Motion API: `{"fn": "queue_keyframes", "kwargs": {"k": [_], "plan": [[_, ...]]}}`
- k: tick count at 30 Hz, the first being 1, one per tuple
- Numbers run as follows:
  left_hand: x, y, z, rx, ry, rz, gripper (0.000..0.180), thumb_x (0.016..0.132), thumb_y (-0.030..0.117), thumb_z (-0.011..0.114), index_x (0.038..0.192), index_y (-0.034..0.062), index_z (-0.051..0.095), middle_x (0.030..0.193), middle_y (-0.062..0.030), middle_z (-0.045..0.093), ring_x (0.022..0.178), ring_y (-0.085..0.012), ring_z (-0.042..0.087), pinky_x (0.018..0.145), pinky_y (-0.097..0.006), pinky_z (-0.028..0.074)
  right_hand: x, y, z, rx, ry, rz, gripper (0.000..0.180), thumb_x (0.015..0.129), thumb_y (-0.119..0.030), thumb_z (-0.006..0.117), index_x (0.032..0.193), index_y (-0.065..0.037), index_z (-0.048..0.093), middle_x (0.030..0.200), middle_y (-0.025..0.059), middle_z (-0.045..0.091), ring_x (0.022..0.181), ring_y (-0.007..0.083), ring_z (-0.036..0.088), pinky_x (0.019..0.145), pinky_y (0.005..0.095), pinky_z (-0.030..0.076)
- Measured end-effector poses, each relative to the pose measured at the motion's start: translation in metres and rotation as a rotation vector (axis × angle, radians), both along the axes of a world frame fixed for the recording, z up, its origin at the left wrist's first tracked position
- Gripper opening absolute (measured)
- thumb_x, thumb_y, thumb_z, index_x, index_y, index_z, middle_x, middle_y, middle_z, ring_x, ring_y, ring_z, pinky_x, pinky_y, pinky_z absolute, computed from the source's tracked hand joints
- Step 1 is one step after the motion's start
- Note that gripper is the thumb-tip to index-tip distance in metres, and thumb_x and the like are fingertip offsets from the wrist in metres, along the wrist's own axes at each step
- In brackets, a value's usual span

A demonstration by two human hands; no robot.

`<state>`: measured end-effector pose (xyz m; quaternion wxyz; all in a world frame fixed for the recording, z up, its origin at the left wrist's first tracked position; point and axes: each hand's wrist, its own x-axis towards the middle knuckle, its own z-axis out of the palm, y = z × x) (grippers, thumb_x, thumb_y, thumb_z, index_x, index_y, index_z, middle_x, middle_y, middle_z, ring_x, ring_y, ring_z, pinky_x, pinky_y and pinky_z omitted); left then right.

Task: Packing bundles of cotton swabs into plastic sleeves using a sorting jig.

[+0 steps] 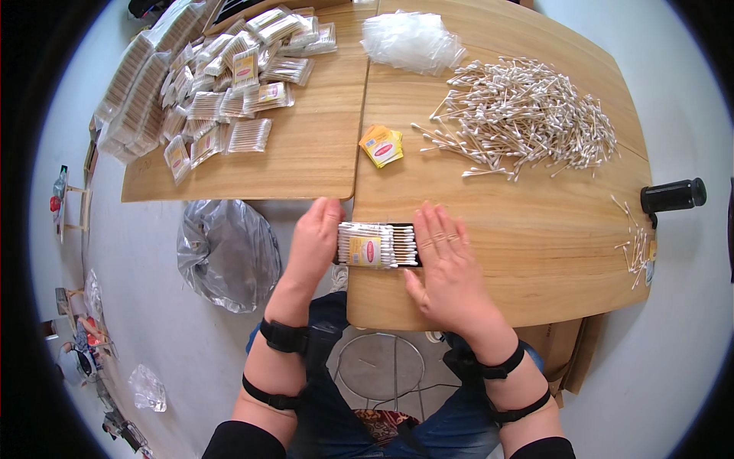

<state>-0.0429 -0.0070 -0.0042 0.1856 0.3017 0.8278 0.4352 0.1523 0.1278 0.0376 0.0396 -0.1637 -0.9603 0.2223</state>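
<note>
A row of cotton swabs (404, 246) lies on a narrow black tray at the table's near edge. Over its left part sits a clear bag with a yellow card (365, 251). My left hand (312, 239) is closed at the left end of this bag, fingers pressed together; its fingertips are partly hidden. Flat against the right end of the tray rests my right hand (451, 268), fingers stretched out and thumb apart. Farther off lie a small stack of yellow cards (381, 146) and a big heap of loose cotton swabs (527, 118).
Clear empty bags (413, 42) lie at the far edge. Filled swab packs (229, 92) pile up at the far left, beside stacked packs (134, 99). A black cylinder (673, 196) and stray swabs (636, 249) are at the right edge. A grey plastic bag (228, 256) stands below left.
</note>
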Motion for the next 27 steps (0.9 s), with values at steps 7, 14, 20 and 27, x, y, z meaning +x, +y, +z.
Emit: {"fn": "queue_keyframes", "kwargs": {"k": [7, 14, 20, 27], "plan": [[0.007, 0.000, -0.005, -0.043, -0.047, 0.124, 0.052, 0.105, 0.040, 0.045, 0.078, -0.0029, 0.056, 0.062, -0.0176, 0.051, 0.057, -0.0283, 0.048, 0.060, -0.038, 0.044, -0.001, -0.009, -0.006, 0.158, -0.066, -0.049, 0.089, 0.086, -0.053, 0.060, 0.147, 0.006, 0.035, 0.157, 0.0207, 0.029, 0.150, 0.0312, 0.020, 0.121, 0.0532, 0.009], [0.013, 0.004, -0.014, 0.010, -0.037, 0.153, 0.057, 0.105, 0.043, 0.044, 0.074, -0.0033, 0.053, 0.063, -0.0218, 0.046, 0.058, -0.0334, 0.039, 0.058, -0.041, 0.041, -0.013, -0.020, -0.009, 0.110, -0.053, -0.025, 0.096, 0.085, -0.055, 0.062, 0.149, 0.009, 0.029, 0.158, 0.0223, 0.026, 0.150, 0.0325, 0.018, 0.121, 0.0520, 0.008], [0.009, 0.005, -0.004, -0.111, 0.129, 0.104, 0.056, 0.105, 0.043, 0.042, 0.075, -0.0025, 0.055, 0.068, -0.0259, 0.053, 0.063, -0.0423, 0.051, 0.060, -0.045, 0.043, -0.018, -0.018, -0.002, 0.091, -0.031, 0.020, 0.087, 0.088, -0.053, 0.060, 0.147, 0.007, 0.035, 0.155, 0.0220, 0.033, 0.149, 0.0329, 0.022, 0.121, 0.0506, 0.011], [-0.001, 0.010, 0.024, -0.157, 0.426, 0.128, 0.044, 0.104, 0.037, 0.044, 0.082, 0.0013, 0.058, 0.075, -0.0209, 0.060, 0.073, -0.0436, 0.058, 0.061, -0.048, 0.044, 0.003, 0.081, -0.001, 0.328, 0.142, -0.286, 0.067, 0.092, -0.040, 0.062, 0.145, -0.003, 0.044, 0.151, 0.0210, 0.040, 0.144, 0.0381, 0.030, 0.117, 0.0555, 0.022]]}}
